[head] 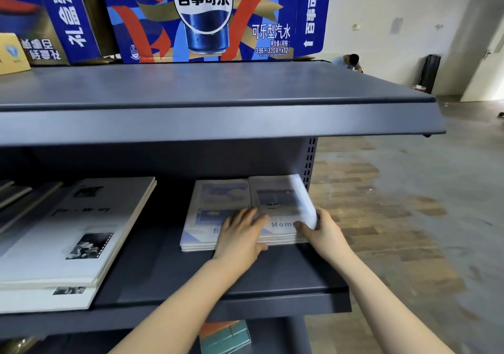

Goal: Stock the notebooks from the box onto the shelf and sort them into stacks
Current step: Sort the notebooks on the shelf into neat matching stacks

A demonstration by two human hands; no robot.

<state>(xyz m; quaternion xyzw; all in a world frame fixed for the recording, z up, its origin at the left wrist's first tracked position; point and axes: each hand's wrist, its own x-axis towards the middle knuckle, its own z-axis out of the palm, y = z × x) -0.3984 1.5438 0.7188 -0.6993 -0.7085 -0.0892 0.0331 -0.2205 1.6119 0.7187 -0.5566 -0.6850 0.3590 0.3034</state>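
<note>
Dark grey shelf [218,280] filling the view, cola cartons [207,15] on its top board. On the middle board, at the left, a big pale stack [81,231] of black-and-white notebooks, slightly fanned. Well apart to the right, close by the shelf's right end, a smaller blue stack [218,203], long axis lying left to right, near edge facing the person. Supply box not in view.

Left hand [240,236] laid flat on the cover at the near middle, fingers straight, pressed together, pointing far. Right hand [324,233] at the near right corner, thumb on top and fingers curled round the edge of the top notebook [278,198], pinching it. That edge blurred, so impossible to tell whether lifted or lying flat.

Probably squaring up. Top notebook directly beneath both hands, right hand nearer the loose edge, so likely a small nudge left and far, left palm holding the rest steady.
</note>
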